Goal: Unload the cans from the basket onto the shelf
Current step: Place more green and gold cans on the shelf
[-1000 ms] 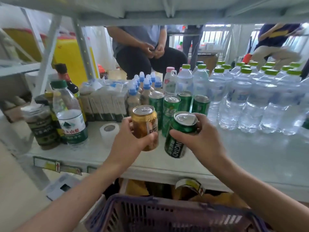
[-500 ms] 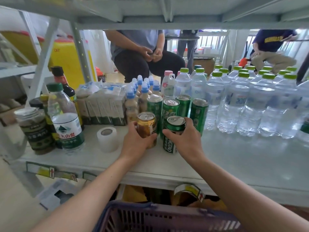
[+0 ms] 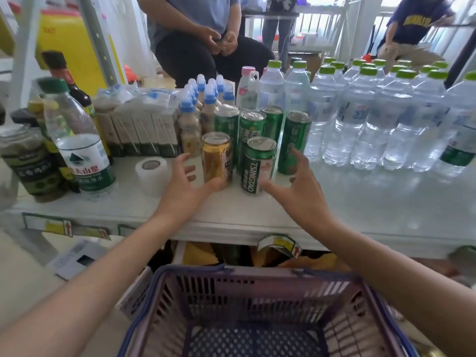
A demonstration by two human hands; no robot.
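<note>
Both hands (image 3: 180, 191) (image 3: 300, 194) are spread, nothing held; the Tsingtao can (image 3: 258, 166), rigid and slick, probably gets gripped mid-body.

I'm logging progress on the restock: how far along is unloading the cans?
Done: six cans stand on the shelf, the gold can and Tsingtao can in front. In hand: nothing; the left hand and right hand are open beside those two. Left: the visible part of the basket shows no cans, though its near end is out of view.
</note>
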